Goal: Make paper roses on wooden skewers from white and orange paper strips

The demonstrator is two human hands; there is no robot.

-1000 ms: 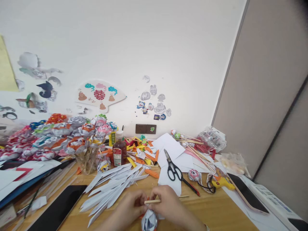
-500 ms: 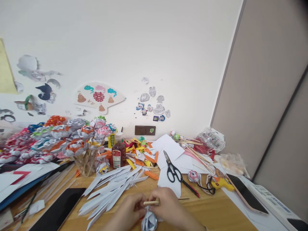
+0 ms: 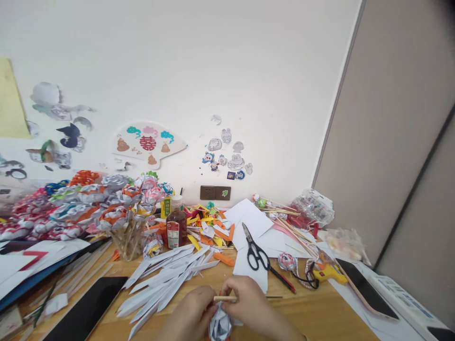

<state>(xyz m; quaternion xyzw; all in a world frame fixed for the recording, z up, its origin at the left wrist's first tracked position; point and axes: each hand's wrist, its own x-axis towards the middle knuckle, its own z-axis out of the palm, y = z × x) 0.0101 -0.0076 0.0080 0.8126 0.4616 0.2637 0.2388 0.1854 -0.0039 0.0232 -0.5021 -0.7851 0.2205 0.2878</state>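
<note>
Near the bottom edge my right hand (image 3: 245, 298) is closed around a thin wooden stick (image 3: 223, 299). The stick lies level, one end out to the left of the fingers and the other out to the right. Just below it is a folded white paper flower (image 3: 220, 327), with a bit of orange at its lower edge. My left hand (image 3: 195, 310) is closed at the flower's left side, its fingertips partly hidden. White folded paper strips (image 3: 167, 279) lie left of my hands, and black-handled scissors (image 3: 258, 253) rest on white paper (image 3: 245, 272) beyond them.
Many paper flowers (image 3: 85, 203) crowd the back left around a glass jar (image 3: 128, 241). A bottle of red-brown liquid (image 3: 176, 227) stands mid-table. Phones lie left (image 3: 88, 308) and right (image 3: 366, 289). A yellow glue gun (image 3: 330, 273) and a red-tipped pen (image 3: 283, 279) are at right.
The stick has turned nearly level in my right hand, and more of its right end shows. My hands stay almost in place, and the view has shifted slightly.
</note>
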